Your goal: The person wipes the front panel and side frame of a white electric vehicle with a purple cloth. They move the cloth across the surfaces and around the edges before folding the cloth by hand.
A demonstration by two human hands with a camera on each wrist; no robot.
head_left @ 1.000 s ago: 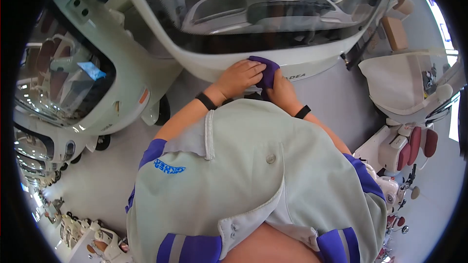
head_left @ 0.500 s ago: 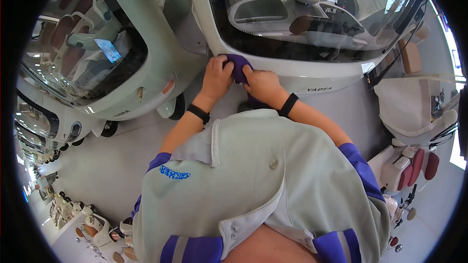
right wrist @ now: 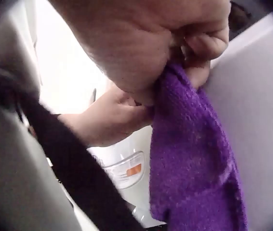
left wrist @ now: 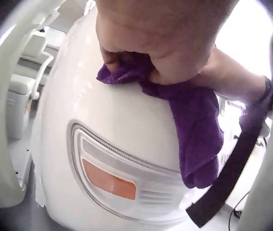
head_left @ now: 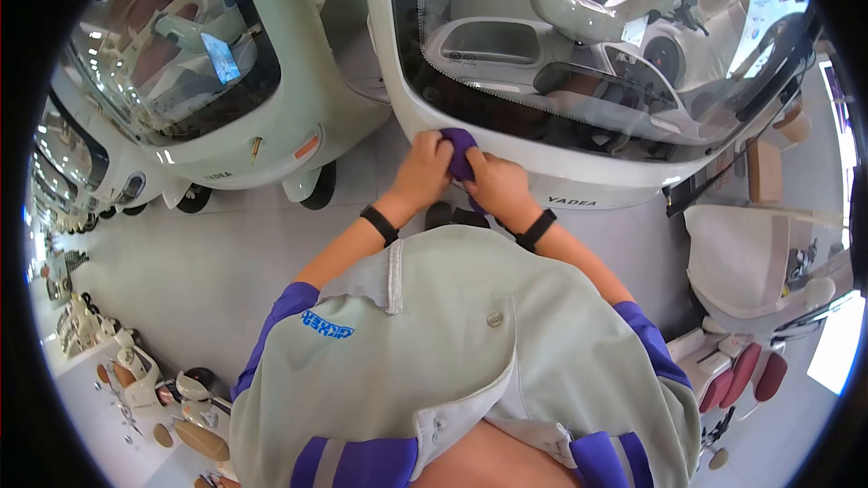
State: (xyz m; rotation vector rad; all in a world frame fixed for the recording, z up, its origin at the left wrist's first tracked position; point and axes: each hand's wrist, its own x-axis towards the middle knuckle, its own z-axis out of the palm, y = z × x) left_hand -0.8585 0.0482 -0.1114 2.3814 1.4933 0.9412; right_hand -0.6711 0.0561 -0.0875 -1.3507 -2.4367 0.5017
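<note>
A purple cloth is bunched between both hands against the lower front corner of a white vehicle, below its windscreen. The left hand grips the cloth with curled fingers; in the left wrist view that hand holds it on the white panel, above a lamp with an orange reflector. From the right hand, its fingers curled round the cloth, a length hangs down. The right wrist view shows this hand over the hanging cloth; some fingertips are hidden.
A pale green vehicle stands close on the left, with others behind it. At the right are a white vehicle part, red seats and a brown box. Small scooters stand at lower left. Grey floor lies between.
Both hands, with the cloth, have moved left along the vehicle's lower front to its corner. The head view has shifted, bringing more of the vehicle into sight.
</note>
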